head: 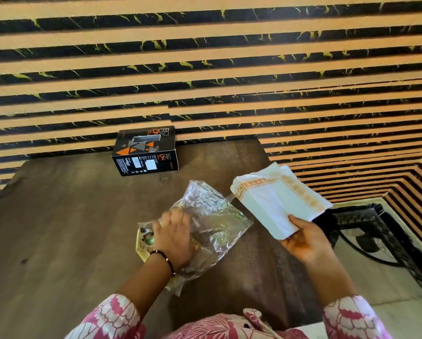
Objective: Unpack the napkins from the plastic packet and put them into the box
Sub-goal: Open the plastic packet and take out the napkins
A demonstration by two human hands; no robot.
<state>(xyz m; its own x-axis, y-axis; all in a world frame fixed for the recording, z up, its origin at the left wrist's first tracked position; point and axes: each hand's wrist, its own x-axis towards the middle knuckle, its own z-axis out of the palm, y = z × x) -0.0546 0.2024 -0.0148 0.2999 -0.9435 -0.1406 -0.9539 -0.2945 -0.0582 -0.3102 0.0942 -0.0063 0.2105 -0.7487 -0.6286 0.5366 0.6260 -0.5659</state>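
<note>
Now | step: unpacked; right hand (305, 241) grips white orange-bordered napkin stack (273, 199); left hand (174, 236) on clear plastic packet (217, 216), grip unclear | next: carry to black cardboard box (145, 150)

Worktop: dark brown wooden worktop (58, 216) with a streaked grain, filling the lower left and middle of the view; its far edge meets the wall
Mark: small dark spot (24, 260) on the worktop's left part
Wall: panel of tan horizontal slats alternating with black marbled bands veined in yellow (229, 69), across the whole upper half; at the right the slats bend round in nested angles
Frame: black ornate metal frame (366, 216) with scrolled patterning, low at the right, beside the worktop's right edge
Floor: pale smooth floor (388, 289) under the frame, at the lower right
</note>
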